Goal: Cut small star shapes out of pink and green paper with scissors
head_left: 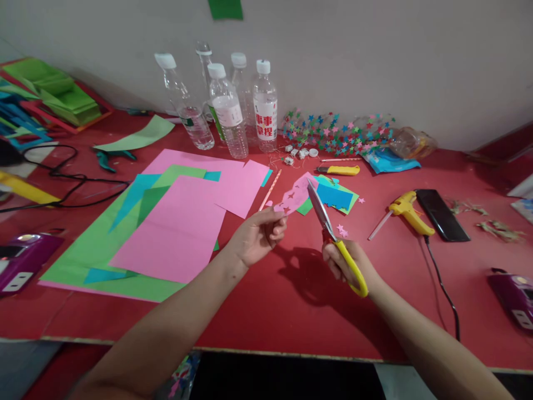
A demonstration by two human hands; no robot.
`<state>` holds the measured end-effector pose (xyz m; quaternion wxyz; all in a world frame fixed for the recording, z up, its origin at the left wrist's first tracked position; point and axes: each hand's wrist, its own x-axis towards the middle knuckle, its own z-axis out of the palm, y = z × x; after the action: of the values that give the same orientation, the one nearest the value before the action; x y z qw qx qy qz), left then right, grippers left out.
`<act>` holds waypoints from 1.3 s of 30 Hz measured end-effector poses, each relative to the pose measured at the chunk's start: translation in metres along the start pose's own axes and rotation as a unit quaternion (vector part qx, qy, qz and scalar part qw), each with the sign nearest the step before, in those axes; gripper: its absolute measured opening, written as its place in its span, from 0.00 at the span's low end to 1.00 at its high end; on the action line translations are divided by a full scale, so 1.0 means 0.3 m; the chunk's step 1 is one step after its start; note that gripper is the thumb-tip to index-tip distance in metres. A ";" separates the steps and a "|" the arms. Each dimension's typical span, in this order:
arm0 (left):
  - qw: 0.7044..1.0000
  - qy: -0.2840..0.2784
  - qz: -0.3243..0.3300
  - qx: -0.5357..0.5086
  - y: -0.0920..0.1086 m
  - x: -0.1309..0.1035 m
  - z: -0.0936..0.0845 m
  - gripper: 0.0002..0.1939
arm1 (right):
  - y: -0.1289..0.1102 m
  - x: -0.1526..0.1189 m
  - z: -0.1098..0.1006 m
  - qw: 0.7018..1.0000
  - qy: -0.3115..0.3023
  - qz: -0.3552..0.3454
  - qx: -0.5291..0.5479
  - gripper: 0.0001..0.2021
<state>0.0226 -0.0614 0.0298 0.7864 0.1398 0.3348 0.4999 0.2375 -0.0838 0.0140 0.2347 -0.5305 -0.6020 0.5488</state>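
A pink paper strip [296,194] with star-shaped holes is pinched at its lower left end by my left hand [260,236]. My right hand [347,264] grips yellow-handled scissors [320,211], whose blades point up and left and meet the strip's upper right end. Beyond the scissors lie blue and green paper pieces [335,195]. Small pink stars [342,230] rest on the red table [266,311] just right of the blades. A striped stick [270,190] lies behind my left hand.
Large pink, green and blue sheets [175,233] cover the left middle. Several plastic bottles [265,111] stand along the wall. Behind are a star-covered bottle [337,132] and a yellow cutter [341,170]. A glue gun [410,211], its cable and a phone [442,214] lie right.
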 end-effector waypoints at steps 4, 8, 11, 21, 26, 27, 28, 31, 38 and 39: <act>0.996 -0.016 -0.047 -0.067 -0.022 0.005 0.003 0.04 | 0.013 0.001 0.004 1.000 -0.006 -0.019 0.004 0.20; 0.994 -0.059 -0.080 -0.053 -0.053 -0.002 0.012 0.05 | 0.016 -0.004 0.007 0.998 -0.001 -0.069 -0.005 0.21; 0.996 -0.065 -0.031 -0.050 -0.051 -0.004 0.013 0.06 | 0.012 -0.005 0.005 0.997 -0.001 -0.073 -0.007 0.21; 0.988 0.073 0.123 -0.054 -0.021 -0.017 0.035 0.07 | 0.015 -0.011 0.040 0.998 -0.018 -0.049 0.019 0.22; 0.992 0.027 0.074 -0.095 -0.033 -0.018 0.052 0.06 | 0.025 -0.015 0.058 0.999 -0.010 -0.042 0.006 0.22; 0.993 0.028 0.080 -0.079 -0.037 -0.016 0.052 0.07 | 0.027 -0.014 0.060 0.999 -0.009 -0.041 0.007 0.22; 0.993 0.035 0.095 -0.054 -0.039 -0.014 0.051 0.09 | 0.029 -0.014 0.061 0.999 -0.009 -0.042 0.009 0.22; 0.978 0.070 0.189 0.049 -0.035 -0.008 0.041 0.13 | 0.031 -0.014 0.062 0.999 -0.021 -0.040 0.010 0.24; 0.910 0.083 0.345 0.215 -0.008 -0.013 0.013 0.09 | 0.026 -0.021 0.053 0.998 -0.042 -0.034 0.015 0.24; 0.905 0.081 0.350 0.227 -0.007 -0.014 0.010 0.08 | 0.023 -0.022 0.049 0.998 -0.044 -0.032 0.014 0.24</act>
<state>0.0248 -0.0658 0.0324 0.4785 0.3816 0.4308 0.6632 0.2297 -0.0968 0.0054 0.2330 -0.4832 -0.6205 0.5720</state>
